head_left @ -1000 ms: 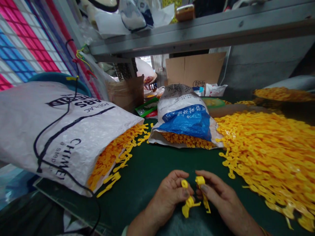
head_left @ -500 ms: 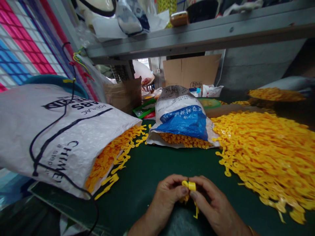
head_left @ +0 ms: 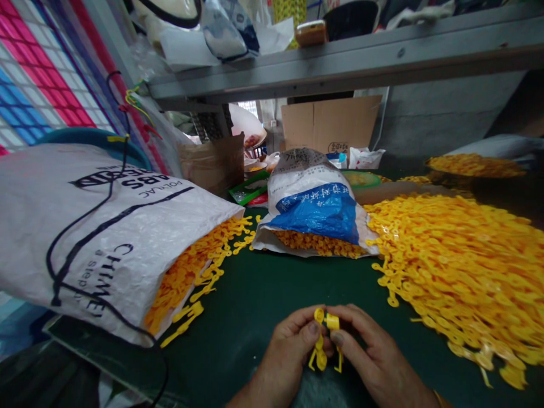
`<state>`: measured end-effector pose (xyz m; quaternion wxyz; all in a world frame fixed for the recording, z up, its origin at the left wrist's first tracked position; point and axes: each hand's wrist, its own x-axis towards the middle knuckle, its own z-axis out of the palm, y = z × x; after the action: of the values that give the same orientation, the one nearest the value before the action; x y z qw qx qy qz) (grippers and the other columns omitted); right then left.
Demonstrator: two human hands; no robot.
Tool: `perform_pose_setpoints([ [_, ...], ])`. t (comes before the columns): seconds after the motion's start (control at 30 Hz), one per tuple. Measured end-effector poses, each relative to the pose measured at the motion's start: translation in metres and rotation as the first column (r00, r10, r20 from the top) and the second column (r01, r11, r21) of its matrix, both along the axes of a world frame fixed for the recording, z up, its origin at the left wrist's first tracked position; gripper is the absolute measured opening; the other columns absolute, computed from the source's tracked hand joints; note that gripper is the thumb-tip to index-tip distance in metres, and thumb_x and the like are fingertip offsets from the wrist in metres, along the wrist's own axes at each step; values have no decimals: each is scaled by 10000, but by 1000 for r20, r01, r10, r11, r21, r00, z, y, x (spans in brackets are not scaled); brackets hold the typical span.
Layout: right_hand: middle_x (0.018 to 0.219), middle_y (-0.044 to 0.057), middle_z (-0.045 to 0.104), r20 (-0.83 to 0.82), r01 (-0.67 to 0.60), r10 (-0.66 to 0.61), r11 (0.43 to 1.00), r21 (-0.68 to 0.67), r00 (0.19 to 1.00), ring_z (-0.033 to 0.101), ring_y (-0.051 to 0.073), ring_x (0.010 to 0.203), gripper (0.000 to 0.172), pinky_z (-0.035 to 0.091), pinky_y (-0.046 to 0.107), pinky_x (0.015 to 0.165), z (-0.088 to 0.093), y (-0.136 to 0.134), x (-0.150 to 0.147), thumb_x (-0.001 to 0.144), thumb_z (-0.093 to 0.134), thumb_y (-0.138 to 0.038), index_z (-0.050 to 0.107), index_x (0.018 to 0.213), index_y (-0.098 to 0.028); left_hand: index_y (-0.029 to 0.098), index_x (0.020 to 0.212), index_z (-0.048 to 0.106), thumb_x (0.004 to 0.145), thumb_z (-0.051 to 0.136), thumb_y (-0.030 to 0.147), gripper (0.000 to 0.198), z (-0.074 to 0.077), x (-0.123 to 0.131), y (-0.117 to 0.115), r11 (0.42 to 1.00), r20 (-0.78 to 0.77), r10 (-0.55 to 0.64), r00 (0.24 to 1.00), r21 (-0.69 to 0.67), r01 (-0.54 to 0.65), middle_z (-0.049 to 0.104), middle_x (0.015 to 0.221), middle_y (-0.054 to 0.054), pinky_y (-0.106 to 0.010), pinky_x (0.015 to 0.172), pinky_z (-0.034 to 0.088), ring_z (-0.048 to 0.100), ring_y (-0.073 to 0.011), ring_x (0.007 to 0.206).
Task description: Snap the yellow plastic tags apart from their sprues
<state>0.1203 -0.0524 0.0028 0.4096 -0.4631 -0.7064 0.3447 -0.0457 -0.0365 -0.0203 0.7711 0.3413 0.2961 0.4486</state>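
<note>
Yellow plastic pieces point(head_left: 321, 360), clamped between fingers point(head_left: 313, 327) of left hand point(head_left: 289, 354) and right hand point(head_left: 369, 357), hanging lower than before

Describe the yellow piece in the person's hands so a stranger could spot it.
On the dark green worktable, between a white woven sack and a yellow plastic heap, left hand and right hand meet. Only their small yellow plastic piece is held up.

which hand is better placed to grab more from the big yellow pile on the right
Probably the right hand: it sits closer to the pile of yellow plastic pieces than the left hand does. Both hands are pinching the yellow plastic part, though, so the right would have to let go first.
</note>
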Motion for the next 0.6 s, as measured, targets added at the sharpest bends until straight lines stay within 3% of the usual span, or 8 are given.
perform_pose_setpoints([
  [0.1,969,23,627,46,-28,27,999,31,999,623,162,895,243,513,253,800,-1,1,-2,928,468,-203,553,1147,-265,157,1102,671,821,635,316,325,4,0,0,998,-21,-50,999,35,51,604,743,-29,-282,722,415,525,-134,682],
  [0.2,987,33,625,106,-39,30,996,83,994,619,168,900,250,509,273,810,-5,2,-2,935,455,-188,529,1161,-263,170,1074,686,865,574,326,283,9,-1,-1,990,-149,-53,987,120,71,565,762,-19,-269,713,397,504,-140,723],
  [0.3,1011,50,630,172,-61,30,982,178,985,616,183,913,268,507,300,818,-10,1,0,936,446,-173,500,1184,-258,191,1044,702,900,510,345,285,14,-3,-3,960,-355,13,935,267,88,528,793,-15,-256,705,385,490,-147,753],
  [0.4,1023,71,638,222,-62,5,967,249,975,616,201,922,290,509,326,820,-13,1,1,932,445,-166,487,1208,-244,229,1136,662,916,478,339,307,18,-3,-7,911,-514,130,848,399,103,533,860,-27,-254,742,389,512,-169,829],
  [0.5,1004,78,653,222,-28,-27,971,239,975,629,210,906,272,517,333,810,-12,2,-3,931,441,-180,519,1185,-237,241,1208,612,929,447,315,332,18,-2,-8,889,-562,177,808,443,113,546,917,-38,-250,769,397,524,-177,875],
  [0.6,975,64,670,169,19,-46,988,156,985,647,200,892,243,529,301,798,-13,1,-6,929,458,-213,571,1142,-245,231,1150,645,933,423,288,316,15,-3,-7,878,-565,136,814,449,165,529,860,-25,-235,723,408,525,-167,821],
])
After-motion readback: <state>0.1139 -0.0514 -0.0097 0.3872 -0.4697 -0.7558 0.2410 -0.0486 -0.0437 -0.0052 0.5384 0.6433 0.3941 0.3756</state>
